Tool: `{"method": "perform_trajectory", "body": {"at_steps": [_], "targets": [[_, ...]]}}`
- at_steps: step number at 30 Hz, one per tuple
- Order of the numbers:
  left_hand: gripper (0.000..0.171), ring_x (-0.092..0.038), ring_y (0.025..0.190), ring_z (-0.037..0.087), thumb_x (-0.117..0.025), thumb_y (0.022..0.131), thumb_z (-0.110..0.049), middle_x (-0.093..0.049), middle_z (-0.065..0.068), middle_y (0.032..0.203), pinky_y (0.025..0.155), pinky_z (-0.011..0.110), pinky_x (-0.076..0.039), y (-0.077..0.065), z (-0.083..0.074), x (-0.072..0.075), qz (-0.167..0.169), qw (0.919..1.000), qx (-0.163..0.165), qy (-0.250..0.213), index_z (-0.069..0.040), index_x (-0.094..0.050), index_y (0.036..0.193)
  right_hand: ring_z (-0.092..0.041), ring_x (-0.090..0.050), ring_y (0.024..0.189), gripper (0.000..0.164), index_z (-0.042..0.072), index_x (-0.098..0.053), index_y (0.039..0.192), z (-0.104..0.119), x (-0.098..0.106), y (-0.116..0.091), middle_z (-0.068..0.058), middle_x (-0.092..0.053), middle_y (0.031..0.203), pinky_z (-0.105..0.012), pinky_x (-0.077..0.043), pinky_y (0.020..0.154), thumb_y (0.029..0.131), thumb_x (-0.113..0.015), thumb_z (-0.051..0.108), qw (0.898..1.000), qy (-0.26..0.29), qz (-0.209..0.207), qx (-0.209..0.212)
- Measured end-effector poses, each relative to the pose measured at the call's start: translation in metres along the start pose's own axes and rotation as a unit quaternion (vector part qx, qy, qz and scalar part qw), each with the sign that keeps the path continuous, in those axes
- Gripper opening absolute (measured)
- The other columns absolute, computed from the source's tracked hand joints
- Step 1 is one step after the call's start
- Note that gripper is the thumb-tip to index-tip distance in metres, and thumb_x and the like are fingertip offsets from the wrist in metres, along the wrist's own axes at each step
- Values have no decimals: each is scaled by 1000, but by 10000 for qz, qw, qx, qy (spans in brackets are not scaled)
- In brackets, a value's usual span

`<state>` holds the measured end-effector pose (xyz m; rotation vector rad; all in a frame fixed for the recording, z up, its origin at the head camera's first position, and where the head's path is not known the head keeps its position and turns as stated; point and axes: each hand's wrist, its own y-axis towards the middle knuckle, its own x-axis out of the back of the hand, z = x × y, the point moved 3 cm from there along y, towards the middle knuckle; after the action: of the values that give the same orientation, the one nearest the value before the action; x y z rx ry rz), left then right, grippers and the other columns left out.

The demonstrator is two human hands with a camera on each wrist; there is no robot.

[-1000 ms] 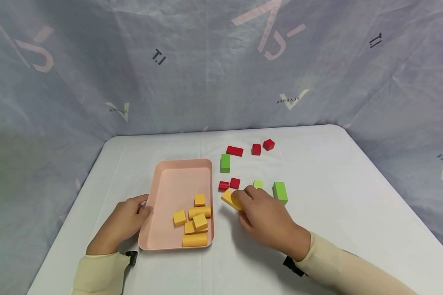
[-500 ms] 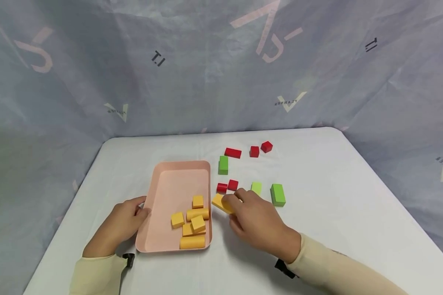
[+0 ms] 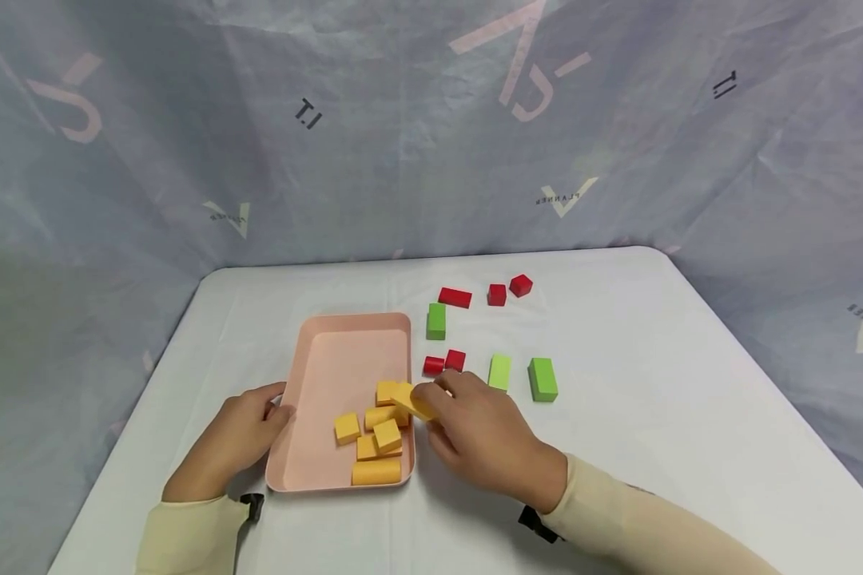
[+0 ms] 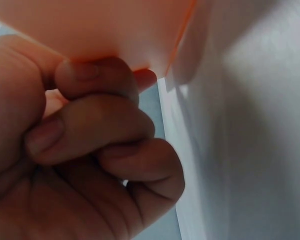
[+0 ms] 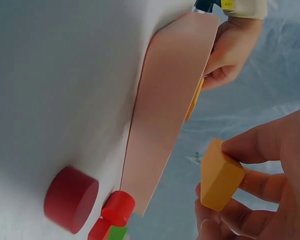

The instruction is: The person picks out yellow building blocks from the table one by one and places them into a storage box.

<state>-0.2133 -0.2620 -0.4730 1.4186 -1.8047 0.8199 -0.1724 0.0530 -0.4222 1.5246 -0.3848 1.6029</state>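
A pink tray (image 3: 345, 343) lies on the table with several yellow blocks (image 3: 376, 473) inside, both cubes and cylinders, mostly toward its near right side. My left hand (image 3: 233, 431) grips the tray's left rim, thumb on the inner side and fingers curled against the outside, as the left wrist view shows. My right hand (image 3: 478, 427) pinches a yellow rectangular block (image 5: 220, 175) between thumb and fingers. In the head view that block overlaps the tray's right rim and the yellow pieces there; in the right wrist view it is above the rim.
Right of the tray are a small red cylinder (image 3: 434, 366) and a red block (image 3: 455, 360). A light green block (image 3: 499, 372) and two green blocks (image 3: 542, 379) lie around them. Farther back sit a red bar (image 3: 455, 298) and two red cubes (image 3: 497, 295). A grey curtain (image 3: 403, 160) borders the table.
My right hand has moved left with the yellow block, from beside the tray to over its right rim, uncovering the light green block. The left hand stays on the tray.
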Motion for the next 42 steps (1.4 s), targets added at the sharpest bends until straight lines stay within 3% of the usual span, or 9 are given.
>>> {"method": "perform_trajectory", "body": {"at_steps": [7,17,30,42], "targets": [[36,-48,49,13,-53,93,-12,-54,-2,59,46,33,-42,-1,0,-2,-38,10000,-30,17,-6,-53,129,-6,-39,77,27,26,-56,110,6,-3,5,11,-48,91,-24,-42,50,83,-57,22,9998,-52,-112,162],[33,-48,49,13,-52,93,-10,-54,-2,60,46,33,-42,-1,-4,3,-145,9998,-140,54,-6,-56,126,-8,-44,86,28,23,-57,109,22,-7,18,8,-53,99,-27,-50,67,83,-64,25,9997,-41,19,261],[33,-47,48,13,-52,93,-11,-53,-2,59,45,33,-41,-2,-4,1,-130,9999,-96,41,-7,-56,125,-6,-43,88,25,23,-57,108,24,-12,20,8,-52,99,-27,-49,66,83,-62,24,9996,143,58,227],[29,-47,47,13,-52,92,-11,-51,-3,57,45,33,-41,0,-2,-1,-133,9998,-168,44,-9,-58,121,-8,-40,77,24,21,-58,105,34,-22,27,9,-51,94,-24,-44,58,80,-60,19,9989,-16,-26,478]]}}
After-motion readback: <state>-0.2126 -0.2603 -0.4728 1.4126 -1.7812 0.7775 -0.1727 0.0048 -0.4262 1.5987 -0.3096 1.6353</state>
